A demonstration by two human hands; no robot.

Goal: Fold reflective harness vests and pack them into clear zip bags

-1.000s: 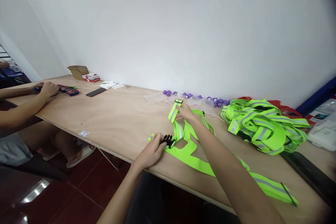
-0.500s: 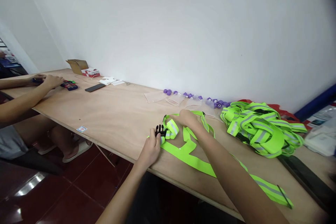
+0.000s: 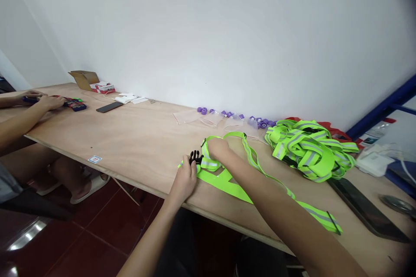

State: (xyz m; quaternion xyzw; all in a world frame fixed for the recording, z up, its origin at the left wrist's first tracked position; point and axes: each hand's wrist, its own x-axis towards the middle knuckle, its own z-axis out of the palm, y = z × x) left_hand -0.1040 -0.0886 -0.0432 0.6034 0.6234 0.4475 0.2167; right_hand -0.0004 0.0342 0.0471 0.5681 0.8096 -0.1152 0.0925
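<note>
My left hand [image 3: 186,178] is closed around the base of a black side-release buckle [image 3: 196,158], whose prongs point up and away. The buckle is on a neon-green reflective strap [image 3: 232,187] with grey stripes, which lies in loops on the table near its front edge. Just right of the buckle, my right hand [image 3: 218,149] is closed on a loop of this strap; its fingertips are mostly hidden behind the hand. The strap runs under my right forearm to an end with a black slider [image 3: 333,222] at the right.
A pile of similar green straps [image 3: 312,149] lies at the right, beside a dark phone-like slab [image 3: 365,210]. Purple rolls [image 3: 264,124] and clear bags [image 3: 212,118] line the wall. At the far left are a co-worker's hands [image 3: 48,101], a phone [image 3: 109,107] and an open carton [image 3: 84,80].
My view has turned slightly right. My right hand has come down and closer to the buckle, drawing the strap loop with it. The left hand keeps its hold on the buckle.
</note>
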